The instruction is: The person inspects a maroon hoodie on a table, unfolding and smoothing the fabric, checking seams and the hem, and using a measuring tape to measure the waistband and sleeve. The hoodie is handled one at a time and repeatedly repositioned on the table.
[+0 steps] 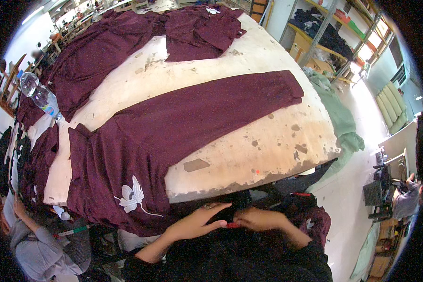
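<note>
My left hand [197, 223] is in front of the table's near edge, fingers stretched out and thumb apart, pointing toward my right hand [260, 220]. The right hand's fingers are curled in, slightly blurred. Between the hands shows a small red strip [232, 225] against dark cloth; I cannot make out what it belongs to. Just beyond the left hand, a maroon garment [183, 120] lies on the table [239, 171], one long part stretched to the far right. Its near end hangs over the edge and bears a white flower motif [131, 197]. Neither hand touches that garment.
More maroon garments [197, 37] lie across the table's far side. A clear plastic bottle [44, 96] stands at the left. Another person in a grey sleeve [47, 237] is at lower left. Green cloth [336, 117] hangs off the right edge; shelves [324, 37] stand behind.
</note>
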{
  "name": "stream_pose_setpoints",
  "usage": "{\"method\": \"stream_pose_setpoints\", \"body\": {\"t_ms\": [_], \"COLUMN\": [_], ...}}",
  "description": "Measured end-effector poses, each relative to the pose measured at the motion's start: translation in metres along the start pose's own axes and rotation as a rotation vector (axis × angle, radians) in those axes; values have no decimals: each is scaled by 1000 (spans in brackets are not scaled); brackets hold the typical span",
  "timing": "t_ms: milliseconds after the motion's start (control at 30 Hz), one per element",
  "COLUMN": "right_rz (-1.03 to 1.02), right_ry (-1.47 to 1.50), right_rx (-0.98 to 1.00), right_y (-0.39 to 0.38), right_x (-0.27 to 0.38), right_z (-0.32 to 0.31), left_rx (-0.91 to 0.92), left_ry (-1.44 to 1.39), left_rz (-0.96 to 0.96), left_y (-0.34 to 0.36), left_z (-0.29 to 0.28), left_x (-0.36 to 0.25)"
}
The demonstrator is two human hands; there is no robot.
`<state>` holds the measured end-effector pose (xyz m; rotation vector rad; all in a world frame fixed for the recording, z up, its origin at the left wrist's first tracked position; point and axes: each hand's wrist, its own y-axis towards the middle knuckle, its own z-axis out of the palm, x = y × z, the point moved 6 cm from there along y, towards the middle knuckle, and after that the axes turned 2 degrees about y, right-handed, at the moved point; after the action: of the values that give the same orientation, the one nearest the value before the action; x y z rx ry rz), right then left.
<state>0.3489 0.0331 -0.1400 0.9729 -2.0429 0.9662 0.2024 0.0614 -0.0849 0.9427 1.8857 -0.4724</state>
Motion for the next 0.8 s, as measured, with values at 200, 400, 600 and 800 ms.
{"method": "stream_pose_setpoints", "body": {"t_ms": [200, 400, 600, 800], "right_rz": [-107, -225, -38, 933], "right_ry": [223, 199, -8, -1069], "right_rx": [-1006, -1637, -1598, -1976], "right_y": [-118, -236, -250, -432], "right_x": [70, 19, 3, 18], "right_z": [-153, -238, -255, -314], "left_rx": [259, 70, 1, 122], "left_ry": [-428, -484, -421, -131], "left_rz": [-80, -123, -214, -169], "left_y": [-4, -26, -43, -41], "left_z": [-8, -49, -54, -51], "left_x": [-7, -9, 3, 11]}}
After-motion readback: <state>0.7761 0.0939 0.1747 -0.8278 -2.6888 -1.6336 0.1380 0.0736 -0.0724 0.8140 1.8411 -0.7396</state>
